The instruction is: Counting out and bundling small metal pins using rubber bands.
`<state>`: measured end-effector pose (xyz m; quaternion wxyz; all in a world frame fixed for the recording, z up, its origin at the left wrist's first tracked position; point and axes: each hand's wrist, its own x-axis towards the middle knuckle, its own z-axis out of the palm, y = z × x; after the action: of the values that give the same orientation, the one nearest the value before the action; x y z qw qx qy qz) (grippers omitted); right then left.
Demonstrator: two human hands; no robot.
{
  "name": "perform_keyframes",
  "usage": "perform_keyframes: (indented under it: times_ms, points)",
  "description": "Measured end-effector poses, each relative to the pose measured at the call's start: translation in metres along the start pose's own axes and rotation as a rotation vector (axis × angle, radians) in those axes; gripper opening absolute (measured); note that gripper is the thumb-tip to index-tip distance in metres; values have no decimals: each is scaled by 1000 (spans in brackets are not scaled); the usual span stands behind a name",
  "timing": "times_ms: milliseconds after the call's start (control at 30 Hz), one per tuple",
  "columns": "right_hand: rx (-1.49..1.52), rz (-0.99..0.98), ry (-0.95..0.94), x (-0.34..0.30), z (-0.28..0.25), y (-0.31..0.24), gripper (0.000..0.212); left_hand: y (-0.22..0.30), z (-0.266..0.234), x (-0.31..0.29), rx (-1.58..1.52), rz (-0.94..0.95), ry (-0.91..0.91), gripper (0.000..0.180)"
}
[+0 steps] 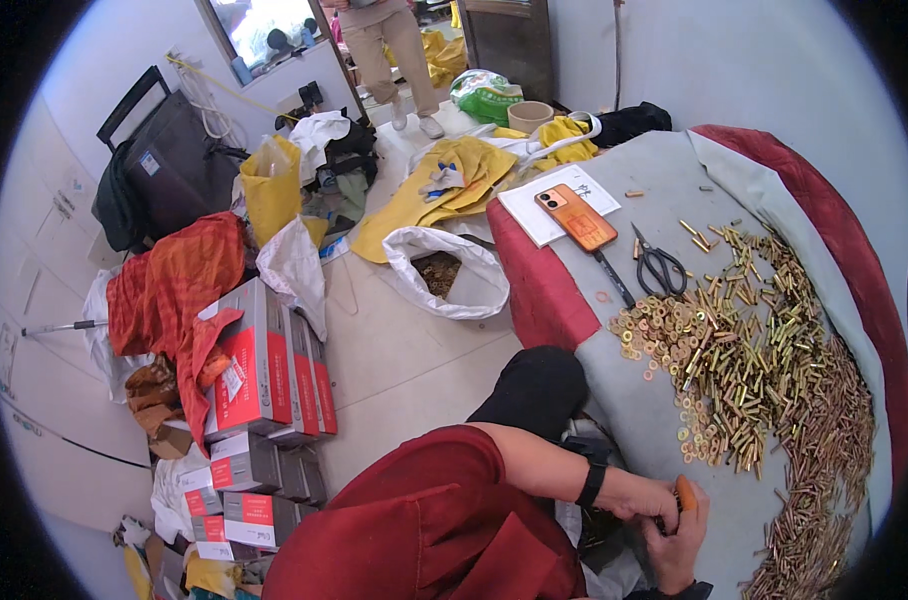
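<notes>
My left hand (638, 497), with a black band at its wrist, meets my right hand (678, 545) beside the table's near edge. Both have curled fingers pressed together around something small that they hide. An orange cover (686, 492) sits at a fingertip there, seemingly on the right hand. On the grey-covered table (599, 375), right of my hands, lie flat ring washers (657, 335), a pile of brass-coloured metal tubes (749, 395) and many thin screw-like pieces (824, 510). Farther back are black-handled scissors (662, 270), a black pen (614, 278) and an orange phone (577, 217) on white paper (529, 213).
A white sack (486, 294) with small brownish pieces stands open on the floor beyond my knee. Red-and-grey boxes (249, 375) are stacked at left, near a dark suitcase-like case (179, 150). Yellow sacks (394, 220) litter the far floor, where a person (394, 50) stands.
</notes>
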<state>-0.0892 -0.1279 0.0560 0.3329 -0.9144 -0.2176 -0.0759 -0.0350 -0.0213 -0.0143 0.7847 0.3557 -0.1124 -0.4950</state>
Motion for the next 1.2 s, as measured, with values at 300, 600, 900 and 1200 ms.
perform_keyframes:
  times_ms: [300,600,900,1200]
  points:
    - [37,44,21,-3,2,5,61,0,-4,1,-100,-154,-20,26]
    - [15,36,21,0,3,-4,65,2,-4,-3,43,-86,-40,30]
    - [19,48,-17,-2,-1,-4,65,4,-2,-6,-54,-210,-65,23]
    - [2,128,-20,0,4,-2,69,3,-9,-3,42,-51,30,23]
